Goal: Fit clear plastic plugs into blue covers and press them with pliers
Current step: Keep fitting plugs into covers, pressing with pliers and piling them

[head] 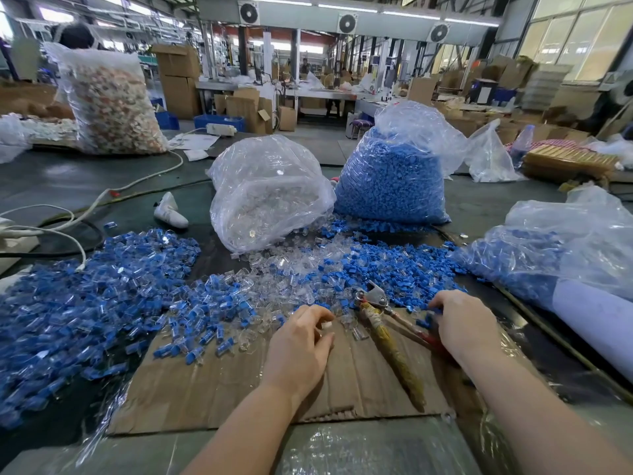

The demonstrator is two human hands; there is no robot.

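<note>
- The left hand [301,341] lay palm down on the cardboard sheet [219,382], fingers curled, with a small clear plastic plug [327,325] pinched at its fingertips.
- The right hand [462,323] reached into the near edge of the loose blue covers [394,269], fingers bent down over a few blue pieces; whether it actually gripped one could not be told.
- The pliers [387,327] lay on the cardboard between the two hands, jaws pointing far and slightly parted, one handle wrapped in yellowish tape, the other red and running under the right hand.
- Loose clear plugs [274,279] were scattered just beyond the left hand, mixing with the blue covers to their right.
- To the left, a broad heap of assembled pieces [85,303], blue with clear parts, spread over the dark table [68,180].
- Farther off at centre stood an open bag of clear plugs [267,193], spilling toward the near side, and just right of it a tall bag of blue covers [394,180].
- At the right edge lay another clear bag holding blue pieces [548,248], beside a pale roll [596,320].
- Far left stood a large bag of pale mixed parts [113,104]; white cables [102,200] crossed the table near it.
</note>
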